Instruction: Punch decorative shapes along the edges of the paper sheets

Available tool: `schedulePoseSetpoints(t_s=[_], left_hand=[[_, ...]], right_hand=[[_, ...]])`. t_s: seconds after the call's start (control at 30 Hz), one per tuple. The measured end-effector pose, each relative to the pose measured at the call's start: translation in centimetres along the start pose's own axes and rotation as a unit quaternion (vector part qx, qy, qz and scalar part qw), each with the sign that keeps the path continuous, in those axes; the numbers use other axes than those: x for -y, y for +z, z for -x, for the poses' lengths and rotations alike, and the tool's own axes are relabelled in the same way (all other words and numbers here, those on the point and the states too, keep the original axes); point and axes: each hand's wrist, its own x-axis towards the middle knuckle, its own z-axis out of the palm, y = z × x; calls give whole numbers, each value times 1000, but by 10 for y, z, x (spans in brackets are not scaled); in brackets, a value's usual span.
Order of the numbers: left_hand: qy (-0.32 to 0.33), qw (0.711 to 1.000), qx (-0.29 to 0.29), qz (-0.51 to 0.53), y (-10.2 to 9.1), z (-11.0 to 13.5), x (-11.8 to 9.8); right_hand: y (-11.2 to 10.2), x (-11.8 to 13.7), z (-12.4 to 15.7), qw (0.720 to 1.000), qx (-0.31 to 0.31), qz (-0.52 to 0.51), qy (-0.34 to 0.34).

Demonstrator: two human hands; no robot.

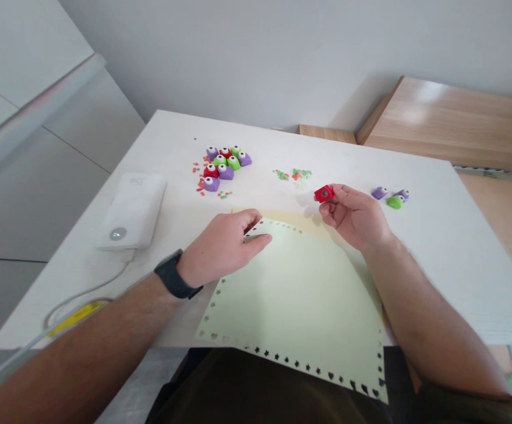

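Observation:
My left hand [223, 247] pinches the upper corner of a pale green paper sheet [295, 300], whose edges carry a border of punched stars and hearts. A cream paper sheet [282, 221] lies partly under it. My right hand [355, 218] is raised above the table, holding a red craft punch [324, 193] between thumb and fingers. Beyond the hands stands a cluster of several craft punches [223, 168] in purple, red and green. Green and red paper bits [291, 174] lie between that cluster and my right hand.
Several more punches [392, 198] stand to the right on the white table [419, 265]. A white power bank [132, 211] with a cable lies at the left. A yellow object [76, 318] sits near the front-left edge. Wooden surfaces [450, 123] lie past the far right edge.

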Motion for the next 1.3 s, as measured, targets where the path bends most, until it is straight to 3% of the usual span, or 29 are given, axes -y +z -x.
schedulePoseSetpoints(t_s=[0.17,0.37,0.57,0.7,0.97,1.07,1.2,1.3], left_hand=[[36,999,6,36,0,3,2],[158,977,119,84,-5,9,-1],[194,970,130,75,-5,8,0],[190,973,111,67,-3,8,2],[120,988,35,89,3,6,5],[97,991,20,95,5,5,7],[86,991,11,101,6,4,9],[86,991,7,102,6,4,9]], right_hand=[[1,2,3,1000,-3,10,-16],[3,4,7,1000,-7,4,-22],[5,5,11,999,-5,36,-27],[7,6,14,999,17,28,-36],[8,5,18,998,59,29,-9],[2,7,19,992,82,100,-3],[-6,13,22,960,143,241,4],[-8,17,24,948,190,253,30]])
